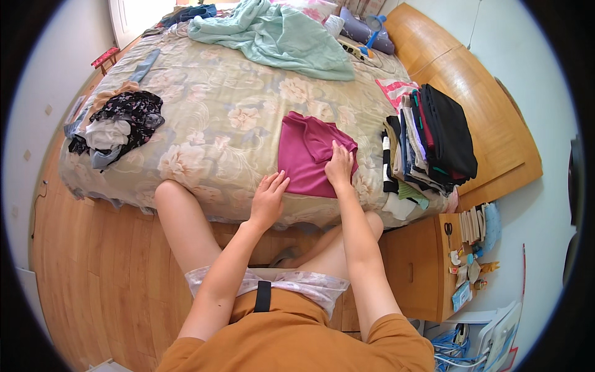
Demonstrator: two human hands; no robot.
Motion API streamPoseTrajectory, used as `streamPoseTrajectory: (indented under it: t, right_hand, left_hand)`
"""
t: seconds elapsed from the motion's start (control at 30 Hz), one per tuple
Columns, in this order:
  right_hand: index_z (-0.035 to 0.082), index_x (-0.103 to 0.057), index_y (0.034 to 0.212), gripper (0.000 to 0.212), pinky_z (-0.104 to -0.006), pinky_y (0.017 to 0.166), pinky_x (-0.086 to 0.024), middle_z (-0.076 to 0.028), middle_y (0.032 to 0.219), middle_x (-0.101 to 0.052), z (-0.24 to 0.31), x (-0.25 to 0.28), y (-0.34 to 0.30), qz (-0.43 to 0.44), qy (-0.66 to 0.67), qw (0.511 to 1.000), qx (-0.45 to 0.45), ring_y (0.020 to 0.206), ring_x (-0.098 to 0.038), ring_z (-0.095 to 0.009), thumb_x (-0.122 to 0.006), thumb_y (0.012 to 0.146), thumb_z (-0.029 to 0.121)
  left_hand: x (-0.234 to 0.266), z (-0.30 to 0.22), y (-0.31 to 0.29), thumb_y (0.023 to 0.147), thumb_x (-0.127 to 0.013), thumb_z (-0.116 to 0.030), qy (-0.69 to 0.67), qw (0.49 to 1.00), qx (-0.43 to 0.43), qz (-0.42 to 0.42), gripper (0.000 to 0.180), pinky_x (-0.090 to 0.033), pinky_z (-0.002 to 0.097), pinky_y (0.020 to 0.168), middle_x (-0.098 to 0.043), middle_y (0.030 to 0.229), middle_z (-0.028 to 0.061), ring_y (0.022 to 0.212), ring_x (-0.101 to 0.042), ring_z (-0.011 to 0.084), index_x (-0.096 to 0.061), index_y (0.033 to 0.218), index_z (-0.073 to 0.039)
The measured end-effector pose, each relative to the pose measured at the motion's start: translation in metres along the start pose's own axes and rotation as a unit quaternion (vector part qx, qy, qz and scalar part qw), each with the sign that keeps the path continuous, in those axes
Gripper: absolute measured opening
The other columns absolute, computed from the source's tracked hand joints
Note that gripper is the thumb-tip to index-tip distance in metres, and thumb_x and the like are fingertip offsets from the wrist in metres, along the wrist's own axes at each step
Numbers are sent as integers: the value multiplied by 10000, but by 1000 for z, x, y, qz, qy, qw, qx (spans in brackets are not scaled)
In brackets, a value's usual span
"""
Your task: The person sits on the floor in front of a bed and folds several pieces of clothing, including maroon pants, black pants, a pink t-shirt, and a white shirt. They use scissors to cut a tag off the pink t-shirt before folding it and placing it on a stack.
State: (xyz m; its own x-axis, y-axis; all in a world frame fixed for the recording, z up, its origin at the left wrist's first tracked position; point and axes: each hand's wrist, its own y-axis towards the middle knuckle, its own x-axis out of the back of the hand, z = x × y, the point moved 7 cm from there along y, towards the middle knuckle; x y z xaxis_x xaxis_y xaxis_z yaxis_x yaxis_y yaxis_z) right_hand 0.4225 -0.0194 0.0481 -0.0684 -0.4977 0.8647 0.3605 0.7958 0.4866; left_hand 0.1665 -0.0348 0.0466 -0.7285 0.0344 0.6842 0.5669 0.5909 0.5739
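Note:
A magenta long-sleeved top [304, 170] lies partly folded on the bed near its front edge, with a sleeve laid across its upper part. My left hand [268, 197] rests at the lower left edge of the top, fingers stretched out and touching the cloth. On the right side of the same top lies my right hand [339, 167], its fingers slightly bent and apart over the fabric by the folded sleeve. Neither hand lifts the cloth.
Stacked folded clothes [427, 142] stand right of the top. A loose heap of clothes [127, 121] lies at the bed's left. Farther back are a mint-green blanket [273, 37] and a small blue fan [374, 26]. A wooden nightstand [412, 266] stands at the right.

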Motion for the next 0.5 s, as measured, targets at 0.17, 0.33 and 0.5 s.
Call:
streamPoseTrajectory:
  t: [0.17,0.33,0.5]
  right_hand:
    - [90,-678,1012,274,-457,838,-443,-99,954,-671,61,19,-10,23,127,985,111,931,-619,-287,-604,749,95]
    - [64,-630,1015,245,-430,677,-452,-118,818,-618,175,64,-108,90,261,936,218,772,-604,-317,-600,772,59]
    - [46,-660,1019,166,-389,746,-499,-146,937,-635,185,50,-152,291,465,829,105,864,-631,-326,-636,890,147]
  left_hand:
    - [-9,27,-6,900,-618,-155,-263,955,134,-37,423,-355,376,1096,-594,1285,116,1233,-518,250,-539,1293,-20]
    - [-13,56,-27,936,-655,-266,-556,752,354,-2,490,-439,267,945,-625,1186,86,1080,-564,129,-518,1310,19]
    - [1,69,-61,912,-619,-129,-478,797,369,8,286,-474,264,808,-647,1000,51,891,-574,110,-603,1165,4]
